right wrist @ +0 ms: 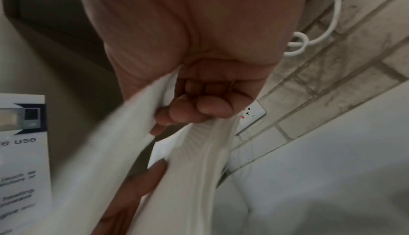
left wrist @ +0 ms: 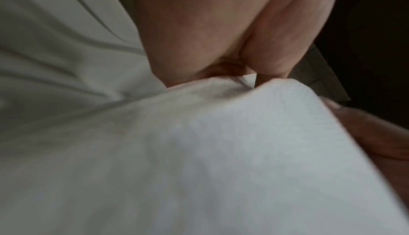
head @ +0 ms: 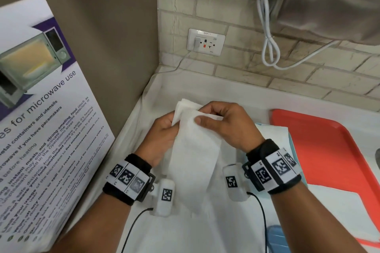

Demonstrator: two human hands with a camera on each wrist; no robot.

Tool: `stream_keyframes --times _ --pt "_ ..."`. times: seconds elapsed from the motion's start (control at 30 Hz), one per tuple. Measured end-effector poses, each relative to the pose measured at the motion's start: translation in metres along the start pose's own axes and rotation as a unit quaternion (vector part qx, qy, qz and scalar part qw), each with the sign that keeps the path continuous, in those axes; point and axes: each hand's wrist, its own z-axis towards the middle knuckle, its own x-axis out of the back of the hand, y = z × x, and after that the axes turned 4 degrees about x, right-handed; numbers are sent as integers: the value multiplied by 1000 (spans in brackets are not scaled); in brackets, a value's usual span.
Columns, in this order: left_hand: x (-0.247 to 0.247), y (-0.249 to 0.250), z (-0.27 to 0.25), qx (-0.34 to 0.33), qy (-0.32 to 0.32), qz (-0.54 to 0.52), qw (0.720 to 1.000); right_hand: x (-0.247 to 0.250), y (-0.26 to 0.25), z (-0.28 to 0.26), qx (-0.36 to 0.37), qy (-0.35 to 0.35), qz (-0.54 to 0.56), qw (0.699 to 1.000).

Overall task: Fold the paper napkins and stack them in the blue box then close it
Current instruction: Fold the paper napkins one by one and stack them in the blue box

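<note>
In the head view both hands hold one white paper napkin [head: 195,160] by its top edge, and it hangs down between my wrists above the counter. My left hand [head: 171,124] grips the upper left part. My right hand [head: 205,117] pinches the upper right part between thumb and curled fingers. The left wrist view is filled by the napkin [left wrist: 221,151] under my left palm [left wrist: 210,29]. In the right wrist view, curled fingers [right wrist: 199,109] clamp the napkin [right wrist: 188,168]. A light blue box [head: 293,146] shows only as a rim behind my right wrist, with a white sheet [head: 271,131] on it.
A red tray [head: 320,150] lies at the right. A microwave poster [head: 41,109] leans at the left. On the brick wall are a socket [head: 205,42] and a looped white cable [head: 269,47]. White cloth [head: 185,232] covers the counter. A blue piece [head: 275,238] shows at the bottom.
</note>
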Motion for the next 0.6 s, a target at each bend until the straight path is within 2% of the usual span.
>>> stream_keyframes --times 0.1,0.17,0.3,0.37,0.47,0.53,0.6 --pt "-4 -2 -4 31 -3 -44 999 -1 8 3 -8 22 -26 999" --pt "-4 -6 -4 64 18 -77 995 -2 12 4 -14 28 -21 999" --pt "-4 -11 -2 104 46 -84 990 -3 16 7 -14 32 -59 998" --pt "-3 -12 -1 89 12 -84 992 -3 17 8 -10 31 -72 997" --pt "-2 -10 0 27 -53 -62 996 -4 19 9 -18 37 -44 998" --pt "0 -12 3 9 -39 -56 998 -4 20 7 -22 55 -14 998" --pt "5 -12 7 -5 20 -57 998 -1 27 4 -41 90 4 995"
